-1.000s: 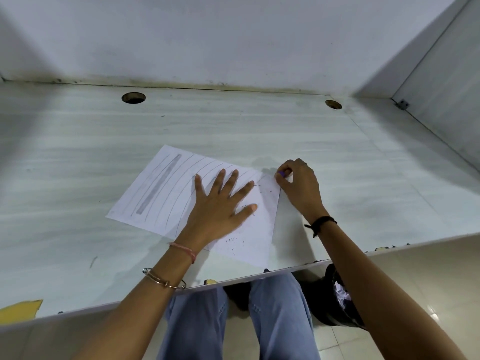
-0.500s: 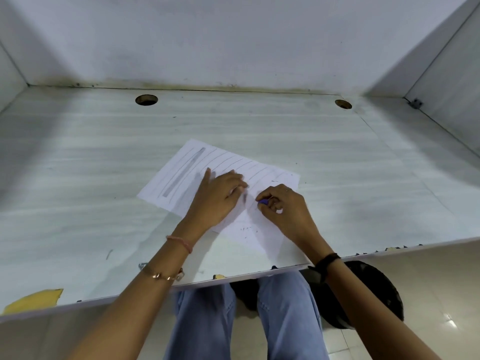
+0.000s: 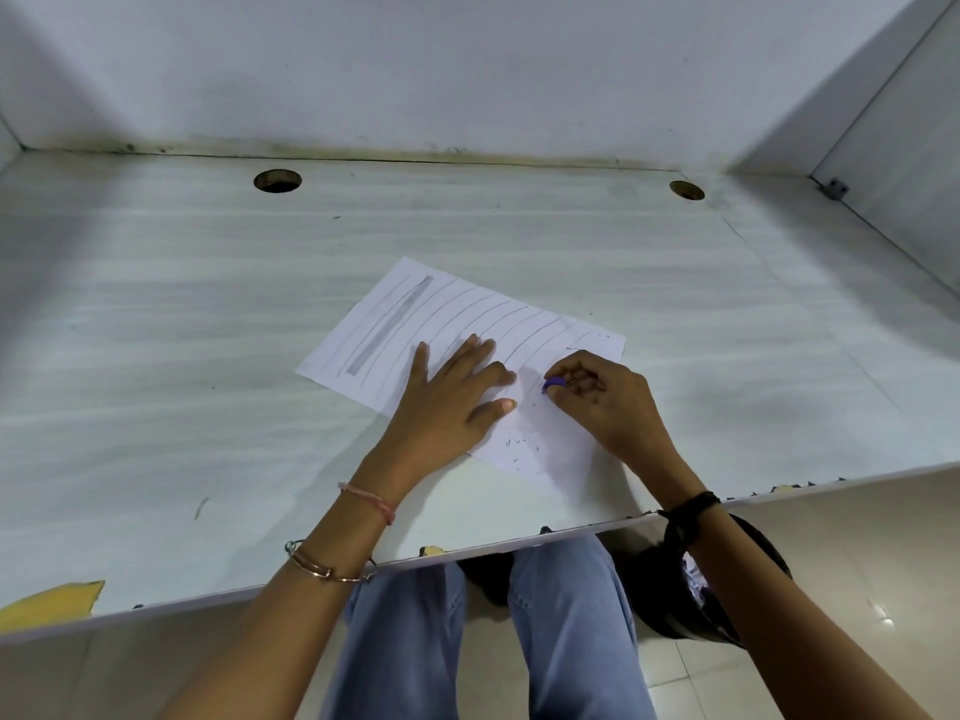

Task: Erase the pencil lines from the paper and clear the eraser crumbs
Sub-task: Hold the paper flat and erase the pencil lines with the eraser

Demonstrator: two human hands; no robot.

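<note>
Your left hand [image 3: 452, 402] lies palm down on the paper [image 3: 587, 337]. Its fingers are straight and slightly spread, and the thumb points out toward your right hand [image 3: 608, 402]. The palm and fingers press flat on the sheet.

Your right hand rests on the right part of the sheet, just beside the left thumb. Its fingers are curled and pinch a small purple eraser [image 3: 551, 384] between the thumb and the fingertips. The eraser sits low against the sheet, in the gap between the two hands.

The paper lies near the middle of the table [image 3: 208, 330], turned at an angle, with one corner close to the front edge. Curved pencil lines [image 3: 498, 324] cross the far and left parts of the sheet. A broad grey shaded band [image 3: 389, 324] runs along its left side. The part of the sheet nearest to you shows no lines. Dark crumbs [image 3: 519, 444] lie scattered on that part, below the left thumb.

Two round holes [image 3: 277, 180] [image 3: 687, 190] sit in the table near the back wall. A yellow patch [image 3: 52, 600] shows at the front left edge. Your left wrist carries a pink thread [image 3: 369, 498] and a metal bangle [image 3: 322, 563]. Your right wrist carries a black band [image 3: 693, 506]. A dark bag [image 3: 665, 579] lies on the floor under the table, beside your right knee.
</note>
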